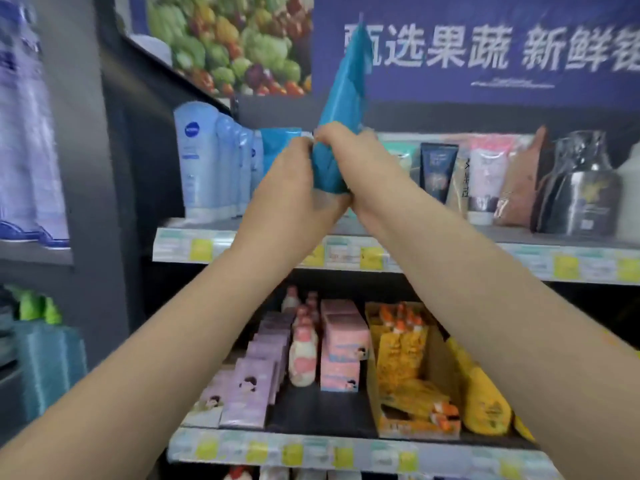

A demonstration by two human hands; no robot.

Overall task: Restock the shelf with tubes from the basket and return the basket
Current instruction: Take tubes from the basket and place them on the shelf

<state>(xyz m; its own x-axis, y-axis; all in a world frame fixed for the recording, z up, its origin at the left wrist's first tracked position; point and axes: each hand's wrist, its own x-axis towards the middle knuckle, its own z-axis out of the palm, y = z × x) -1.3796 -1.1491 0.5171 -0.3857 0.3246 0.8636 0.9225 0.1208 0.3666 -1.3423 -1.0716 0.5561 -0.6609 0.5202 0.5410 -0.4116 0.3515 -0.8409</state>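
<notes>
Above the upper shelf's (346,233) front edge, my left hand (294,178) and right hand (353,157) both grip a teal tube (341,98) — upright, cap down; I'd lower it straight beside the matching tube (277,143) — steadily.

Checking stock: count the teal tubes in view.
2. One teal tube is gripped upright by both hands, left and right, before the upper shelf. Another stands on that shelf behind the left hand. More may be hidden behind the hands.
</notes>
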